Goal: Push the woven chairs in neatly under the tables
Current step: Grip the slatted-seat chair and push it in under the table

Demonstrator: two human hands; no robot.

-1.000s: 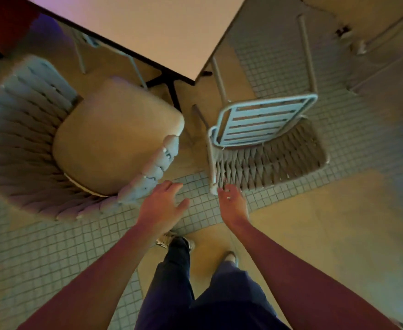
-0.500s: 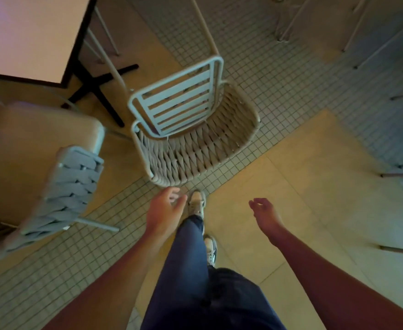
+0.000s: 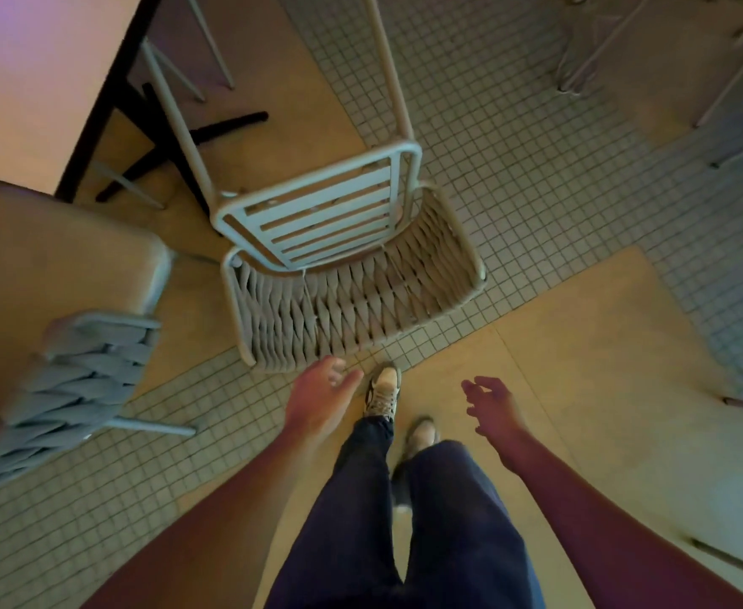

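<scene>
A beige woven chair (image 3: 352, 301) with a bare slatted seat stands in the middle, its curved woven back towards me, out from the pale table (image 3: 31, 81) at upper left. My left hand (image 3: 321, 400) hovers just below the rim of the chair's back, fingers apart, holding nothing. My right hand (image 3: 490, 408) hangs open to the right over the floor, away from the chair. A second woven chair (image 3: 66, 375) with a tan cushion stands at the left, beside the table.
The table's black cross base (image 3: 176, 134) sits on the floor behind the beige chair's legs. Thin metal legs of other furniture (image 3: 580, 59) show at upper right and along the right edge. My feet (image 3: 383, 393) stand on tiled floor.
The view has shifted so the beige chair sits lower and more central. My left hand stays near its back rim; my right hand has come off the chair and moved right.
</scene>
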